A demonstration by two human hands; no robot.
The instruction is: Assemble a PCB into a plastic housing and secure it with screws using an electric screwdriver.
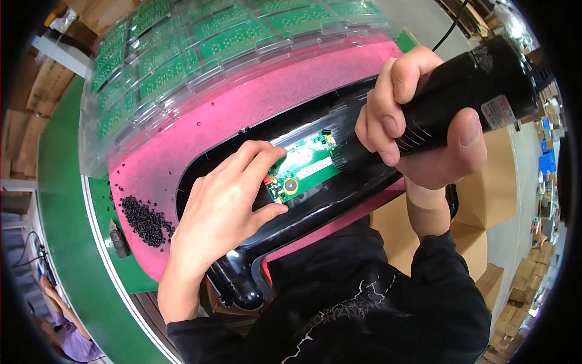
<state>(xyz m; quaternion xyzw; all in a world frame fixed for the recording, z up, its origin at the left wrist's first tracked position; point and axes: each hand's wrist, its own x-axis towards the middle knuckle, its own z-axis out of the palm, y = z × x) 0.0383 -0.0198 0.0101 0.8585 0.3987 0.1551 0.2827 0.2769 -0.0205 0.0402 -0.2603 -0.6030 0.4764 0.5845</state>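
A green circuit board (313, 171) with a white label and a round brass-coloured part lies inside a long black plastic housing (357, 173). My left hand (227, 197) holds the board at its left end, fingertips on the upper edge and thumb at the lower corner. In my right hand (418, 115) is a thick black electric screwdriver (476, 91), gripped above the right part of the housing. Its body slants up to the right, and its tip cannot be made out.
Under the housing is a pink mat (200, 130) on a green table (66, 176). Small black screws (145, 221) lie heaped at the left. Clear trays of green boards (212, 45) stand behind. An open cardboard box (494, 182) is at the right; another person (73, 337) is far lower left.
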